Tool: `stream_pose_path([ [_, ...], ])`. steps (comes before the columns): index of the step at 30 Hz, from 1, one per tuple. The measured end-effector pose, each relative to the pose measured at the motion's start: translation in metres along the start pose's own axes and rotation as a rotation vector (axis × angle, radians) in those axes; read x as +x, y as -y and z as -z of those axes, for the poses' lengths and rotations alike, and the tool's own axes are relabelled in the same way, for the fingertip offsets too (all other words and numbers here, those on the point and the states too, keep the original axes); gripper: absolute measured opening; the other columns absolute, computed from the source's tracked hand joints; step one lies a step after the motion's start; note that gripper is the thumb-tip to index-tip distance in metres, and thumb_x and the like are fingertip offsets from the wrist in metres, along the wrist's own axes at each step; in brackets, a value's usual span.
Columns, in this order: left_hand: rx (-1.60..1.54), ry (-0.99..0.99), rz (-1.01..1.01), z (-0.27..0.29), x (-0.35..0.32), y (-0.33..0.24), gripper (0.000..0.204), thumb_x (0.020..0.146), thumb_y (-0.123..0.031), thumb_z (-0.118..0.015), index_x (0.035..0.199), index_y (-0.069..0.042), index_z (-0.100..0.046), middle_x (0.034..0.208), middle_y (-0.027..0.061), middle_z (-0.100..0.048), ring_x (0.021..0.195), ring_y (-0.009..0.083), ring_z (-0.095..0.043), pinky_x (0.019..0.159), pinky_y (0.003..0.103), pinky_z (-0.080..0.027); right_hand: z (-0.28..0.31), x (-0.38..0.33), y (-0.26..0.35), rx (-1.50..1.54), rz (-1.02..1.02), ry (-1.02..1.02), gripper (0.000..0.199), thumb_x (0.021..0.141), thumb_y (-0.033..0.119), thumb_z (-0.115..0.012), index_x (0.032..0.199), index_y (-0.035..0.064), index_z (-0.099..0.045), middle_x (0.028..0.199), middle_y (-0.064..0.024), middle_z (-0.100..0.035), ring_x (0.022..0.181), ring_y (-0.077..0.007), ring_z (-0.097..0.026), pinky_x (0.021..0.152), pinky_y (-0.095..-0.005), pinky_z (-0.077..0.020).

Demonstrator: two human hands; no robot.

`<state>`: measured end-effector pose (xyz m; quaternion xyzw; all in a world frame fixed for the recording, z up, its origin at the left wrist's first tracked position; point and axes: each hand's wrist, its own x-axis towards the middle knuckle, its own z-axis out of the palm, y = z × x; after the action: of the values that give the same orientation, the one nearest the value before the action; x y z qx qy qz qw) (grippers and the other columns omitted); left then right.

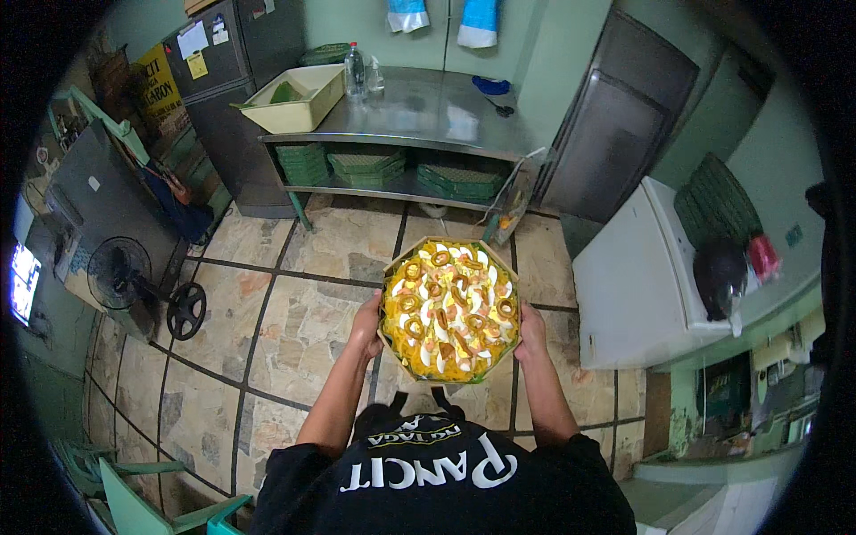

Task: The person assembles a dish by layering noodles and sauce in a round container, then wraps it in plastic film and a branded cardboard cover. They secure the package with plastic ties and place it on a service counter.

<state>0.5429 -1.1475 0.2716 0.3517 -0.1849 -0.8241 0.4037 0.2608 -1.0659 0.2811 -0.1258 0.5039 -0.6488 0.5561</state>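
Observation:
Between my two hands I carry an octagonal tray of noodles (450, 308), held level in front of my body above the tiled floor. Orange-yellow noodles fill it, topped with sliced boiled egg, brown rings and pinkish bits. My left hand (366, 323) grips the tray's left edge, fingers partly hidden beneath it. On the opposite edge my right hand (530, 330) has hold in the same way. A strip of green leaf shows at the near rim.
Ahead stands a steel table (419, 107) bearing a cream basin (299, 100), a clear bottle (354, 71) and scissors (501, 109). Green woven trays (366, 167) are stacked on its lower shelf. To the right is a white chest freezer (633, 276); leftward, a black fan (120, 272) and green chairs (134, 490).

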Motion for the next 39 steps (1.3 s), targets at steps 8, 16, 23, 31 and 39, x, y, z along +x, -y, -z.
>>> stream_pose_path([
  [8,0.118,-0.059,-0.013,-0.040,0.227,-0.062,0.043,0.102,-0.031,-0.029,0.124,-0.001,-0.048,0.114,0.0141,-0.061,0.095,0.0208,-0.065,0.078,0.034,-0.056,-0.025,0.225,0.065,0.086,-0.083,-0.033,0.036,0.102,0.025,-0.033,0.119,-0.0004,-0.052,0.114,-0.0100,-0.060,0.103,-0.0209,-0.059,0.087,-0.0375,-0.0502],
  [16,0.045,-0.093,0.014,-0.056,0.369,-0.092,0.037,0.099,-0.024,-0.031,0.119,-0.001,-0.051,0.108,0.0119,-0.062,0.091,0.0177,-0.064,0.077,0.034,-0.055,-0.032,0.391,0.069,0.139,-0.156,-0.108,0.032,0.100,0.027,-0.043,0.114,0.0010,-0.055,0.106,-0.0089,-0.062,0.089,-0.0202,-0.064,0.074,-0.0359,-0.0543],
  [23,0.430,-0.192,-0.061,-0.083,0.539,-0.170,0.029,0.098,-0.022,-0.045,0.115,0.000,-0.055,0.105,0.0064,-0.062,0.087,0.0159,-0.060,0.071,0.030,-0.052,-0.053,0.563,0.101,0.060,0.099,-0.108,0.029,0.100,0.019,-0.043,0.116,-0.0010,-0.056,0.107,-0.0089,-0.063,0.093,-0.0184,-0.061,0.079,-0.0328,-0.0508],
  [31,0.568,-0.223,-0.069,-0.060,0.665,-0.182,0.026,0.093,-0.022,-0.046,0.109,-0.006,-0.058,0.095,0.0025,-0.061,0.068,0.0116,-0.054,0.053,0.027,-0.043,-0.072,0.691,0.103,-0.069,0.097,-0.038,0.030,0.100,0.019,-0.040,0.115,-0.0036,-0.054,0.105,-0.0097,-0.062,0.088,-0.0184,-0.061,0.078,-0.0339,-0.0513],
  [39,0.835,-0.396,-0.042,-0.037,0.710,-0.150,0.032,0.092,-0.020,-0.048,0.115,-0.001,-0.060,0.103,0.0124,-0.063,0.089,0.0216,-0.059,0.075,0.032,-0.046,-0.028,0.742,0.085,-0.553,0.183,-0.069,0.032,0.099,0.024,-0.042,0.107,-0.0012,-0.060,0.098,-0.0086,-0.064,0.086,-0.0193,-0.062,0.079,-0.0332,-0.0510],
])
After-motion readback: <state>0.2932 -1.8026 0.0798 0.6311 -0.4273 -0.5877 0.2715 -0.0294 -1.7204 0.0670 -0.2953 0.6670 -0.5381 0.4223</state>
